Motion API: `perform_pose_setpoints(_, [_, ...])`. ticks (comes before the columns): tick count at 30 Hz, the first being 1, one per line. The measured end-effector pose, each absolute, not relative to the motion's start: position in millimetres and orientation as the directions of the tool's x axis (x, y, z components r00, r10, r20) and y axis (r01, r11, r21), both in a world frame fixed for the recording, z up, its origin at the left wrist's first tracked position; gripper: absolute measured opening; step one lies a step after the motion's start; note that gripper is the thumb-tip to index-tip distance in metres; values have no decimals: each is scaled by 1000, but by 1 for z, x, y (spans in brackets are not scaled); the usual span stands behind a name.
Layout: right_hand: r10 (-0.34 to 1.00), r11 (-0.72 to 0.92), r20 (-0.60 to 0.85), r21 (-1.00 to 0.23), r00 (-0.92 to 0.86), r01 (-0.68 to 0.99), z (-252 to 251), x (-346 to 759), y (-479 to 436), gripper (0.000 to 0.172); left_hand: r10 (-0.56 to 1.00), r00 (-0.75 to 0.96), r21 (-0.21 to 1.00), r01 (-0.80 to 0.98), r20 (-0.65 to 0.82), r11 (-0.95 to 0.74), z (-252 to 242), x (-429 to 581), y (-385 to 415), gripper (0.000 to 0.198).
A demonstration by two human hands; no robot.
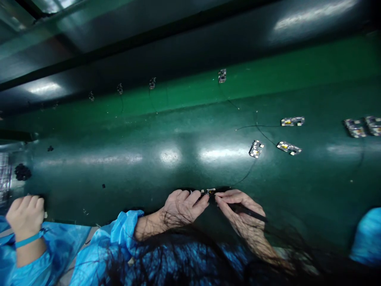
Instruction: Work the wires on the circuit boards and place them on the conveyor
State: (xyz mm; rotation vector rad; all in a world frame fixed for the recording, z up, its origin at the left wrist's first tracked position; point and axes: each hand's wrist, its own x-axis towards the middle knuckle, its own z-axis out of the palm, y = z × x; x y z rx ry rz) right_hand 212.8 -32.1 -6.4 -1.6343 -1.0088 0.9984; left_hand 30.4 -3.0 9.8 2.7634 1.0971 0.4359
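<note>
At the near edge of the green work surface, a small circuit board (210,191) lies between my two hands, partly hidden by fingers. My left hand (185,207) is closed with thumb and fingers on the board's left side. A slim black tool (250,212), shaped like tweezers, runs through my right hand (241,209), its tip hidden at the fingertips beside the board. Just beyond, another circuit board (256,149) lies on the surface with a thin black wire trailing toward my right hand.
Two wired boards (289,148) lie to the right, with more boards (355,128) at the far right. Several boards (222,76) line the back strip. A black pile of small parts (23,172) sits left, near a co-worker's hand (27,217). A blue sleeve (367,236) shows at right.
</note>
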Motion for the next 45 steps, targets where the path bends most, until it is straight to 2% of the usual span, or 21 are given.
perform_pose_setpoints(32, [956, -153, -91, -966, 280, 206, -6, 212, -31, 10, 703, 672, 168, 684, 233, -710, 16, 35, 1, 14])
perform_pose_setpoints(40, [957, -137, -79, -971, 279, 196, -6, 213, -31, 10, 724, 655, 212, 692, 218, -690, 20, 37, 3, 14])
perform_pose_setpoints(45, [959, -129, -69, -970, 276, 206, -6, 211, -30, 10, 740, 644, 293, 682, 194, -670, 20, 36, 1, 15])
